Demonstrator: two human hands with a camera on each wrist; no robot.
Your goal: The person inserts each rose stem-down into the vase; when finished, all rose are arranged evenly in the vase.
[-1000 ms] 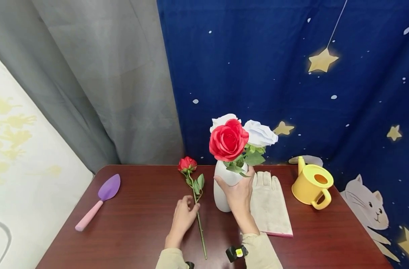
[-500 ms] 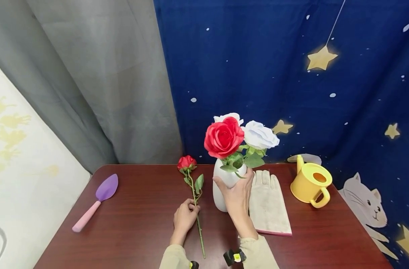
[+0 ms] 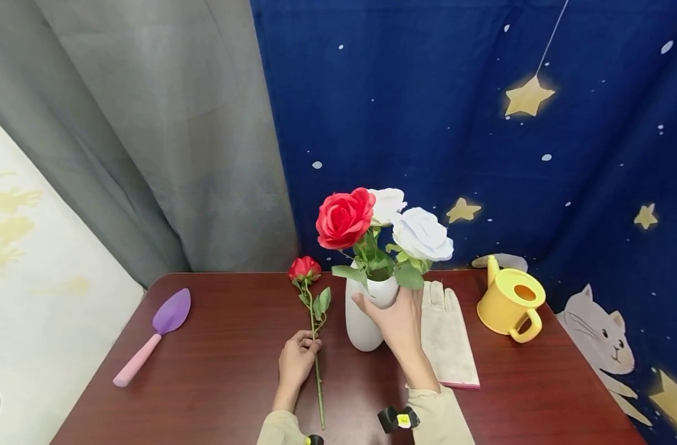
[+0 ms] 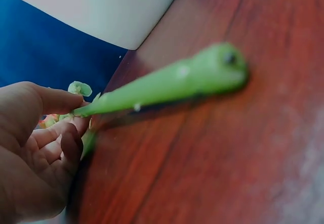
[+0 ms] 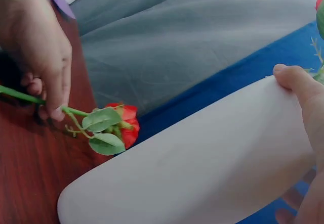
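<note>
When the head view is read as a clock face centred on the vase (image 3: pixel 363 327), the loose rose (image 3: pixel 305 269) runs from 10 o'clock at its red bloom to about 7 o'clock at its stem end, along the bench (image 3: pixel 232 383), near the vase.

The left hand (image 3: pixel 297 360), at 8 o'clock, has its fingers clamped on the stem of the loose rose, below the leaves; the left wrist view confirms the pinch. Whether the stem is clear of the surface cannot be told.

The right hand (image 3: pixel 399 318), at 3 o'clock, has its fingers clamped round the upper vase, thumb on the near wall by the mouth, the others partly hidden. Whether the vase base sits flat cannot be told.

In the vase: the red rose (image 3: pixel 345 218) leans toward 11 o'clock, the front white rose (image 3: pixel 423 235) toward 1, the rear white rose (image 3: pixel 387 206) toward 12. Green leaves overhang the rim.

The glove (image 3: pixel 448 343) lies flat between 3 and 4 o'clock, partly covered by the right hand. The can (image 3: pixel 507 309) stands upright farther out at 3, spout toward 11. The trowel (image 3: pixel 171 311) lies near 9, well apart, blade toward 1, handle toward 7. Behind hang the grey curtain (image 3: pixel 204 136) at 11 and the blue curtain (image 3: pixel 399 111) from 12 to 2.
</note>
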